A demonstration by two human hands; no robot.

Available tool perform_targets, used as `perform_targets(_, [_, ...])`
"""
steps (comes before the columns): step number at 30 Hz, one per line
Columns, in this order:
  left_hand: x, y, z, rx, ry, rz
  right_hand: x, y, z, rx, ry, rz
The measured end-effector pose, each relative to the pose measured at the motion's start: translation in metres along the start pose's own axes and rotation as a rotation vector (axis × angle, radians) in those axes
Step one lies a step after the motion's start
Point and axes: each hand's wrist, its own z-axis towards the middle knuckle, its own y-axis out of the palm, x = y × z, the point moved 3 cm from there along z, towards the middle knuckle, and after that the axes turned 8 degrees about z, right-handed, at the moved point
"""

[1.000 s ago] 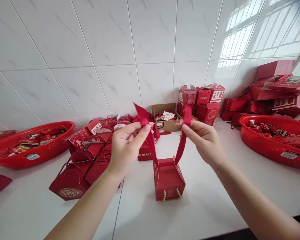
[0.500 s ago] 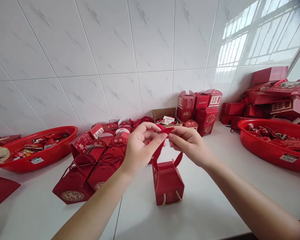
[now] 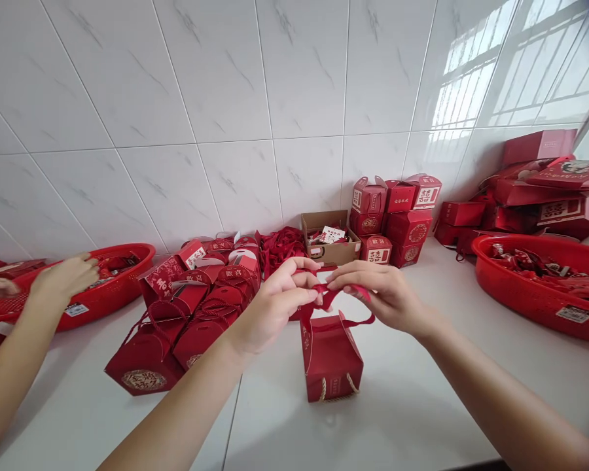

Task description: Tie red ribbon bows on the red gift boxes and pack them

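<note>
A small red gift box with cream rope on its lower front stands upright on the white table, its top open. Above it, both my hands pinch a red ribbon that runs down to the box's two sides. My left hand has its fingertips closed on the ribbon at the left. From the right, my right hand grips another part of it, and a loop hangs below those fingers. The fingers partly hide where the ribbon crosses.
Closed red boxes are packed together at left, with a heap of ribbon behind. A cardboard box holds cards. Red baskets with packets stand either side. Another person's hand reaches into the left basket.
My hands have come down a little and the ribbon between them has spread into a loop on the right. The other person's arm has moved in over the left basket.
</note>
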Motion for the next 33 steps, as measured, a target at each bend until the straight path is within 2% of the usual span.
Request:
perform_targets(2, [-0.002, 0.000, 0.000, 0.015, -0.014, -0.099, -0.001, 0.000, -0.003, -0.014, -0.183, -0.220])
perform_targets(4, [-0.004, 0.003, 0.000, 0.018, -0.014, -0.129, -0.002, 0.003, -0.005, 0.003, -0.285, -0.348])
perform_targets(6, [-0.005, 0.003, -0.001, 0.071, 0.040, -0.007, -0.003, 0.008, -0.006, 0.032, -0.309, -0.405])
perform_targets(7, [-0.004, -0.001, -0.002, 0.142, 0.106, 0.139, -0.004, 0.009, -0.007, 0.065, -0.285, -0.405])
perform_targets(9, [-0.002, -0.012, -0.008, 0.355, 0.332, 0.574, -0.003, 0.007, -0.012, 0.226, -0.148, -0.388])
perform_targets(11, [-0.003, -0.025, -0.021, 0.580, 0.586, 1.053, 0.002, -0.002, -0.029, 0.425, 0.097, -0.404])
perform_targets(12, [-0.006, -0.033, -0.029, 0.649, 0.671, 1.256, 0.006, -0.008, -0.042, 0.487, 0.245, -0.429])
perform_targets(13, [-0.012, -0.040, -0.037, 0.671, 0.700, 1.420, 0.011, -0.014, -0.058, 0.507, 0.400, -0.466])
perform_targets(14, [-0.020, -0.047, -0.045, 0.644, 0.676, 1.548, 0.017, -0.020, -0.076, 0.477, 0.558, -0.507])
perform_targets(15, [-0.030, -0.054, -0.052, 0.568, 0.603, 1.646, 0.023, -0.025, -0.096, 0.412, 0.711, -0.542])
perform_targets(18, [-0.064, -0.061, -0.073, 0.225, 0.222, 1.799, 0.043, -0.035, -0.156, 0.144, 1.139, -0.561])
perform_targets(20, [-0.083, -0.058, -0.081, 0.042, 0.009, 1.847, 0.052, -0.033, -0.181, -0.026, 1.276, -0.498])
perform_targets(21, [-0.089, -0.055, -0.082, -0.014, -0.034, 1.868, 0.055, -0.031, -0.185, -0.057, 1.283, -0.497])
perform_targets(23, [-0.093, -0.047, -0.078, -0.023, 0.013, 1.872, 0.055, -0.027, -0.179, 0.006, 1.223, -0.586])
perform_targets(25, [-0.090, -0.042, -0.069, 0.084, 0.105, 1.744, 0.048, -0.022, -0.159, 0.149, 1.101, -0.674])
perform_targets(27, [-0.084, -0.037, -0.060, 0.210, 0.142, 1.476, 0.038, -0.009, -0.131, 0.165, 0.930, -0.612])
perform_targets(30, [-0.081, -0.024, -0.049, 0.242, 0.096, 1.076, 0.020, 0.020, -0.090, -0.083, 0.668, -0.397])
perform_targets(33, [-0.084, -0.009, -0.043, 0.194, 0.059, 0.924, 0.012, 0.042, -0.066, -0.302, 0.563, -0.268])
